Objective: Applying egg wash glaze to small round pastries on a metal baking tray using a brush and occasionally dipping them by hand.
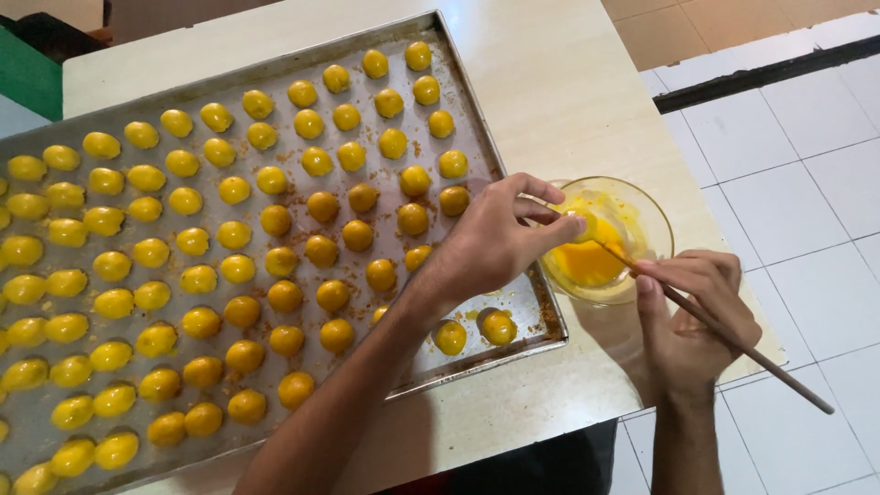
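Observation:
My left hand (pixel 490 243) reaches across the tray's near right corner and pinches a small yellow dough ball (pixel 581 225) over a clear glass bowl (pixel 653 213). The bowl holds orange egg yolk (pixel 587 263). In my right hand (pixel 697 316) is a thin wooden-handled brush (pixel 756 356), gripped like a pen; its tip points at the ball over the bowl. A large metal baking tray (pixel 417 362) fills the left of the view, covered with rows of glossy yellow and orange dough balls (pixel 284 295).
The tray and bowl rest on a beige table (pixel 559 82); the bowl stands near its right edge. Crumbs lie scattered over the tray's right half. White floor tiles (pixel 788 183) show to the right, and a green object (pixel 27 78) at the far left.

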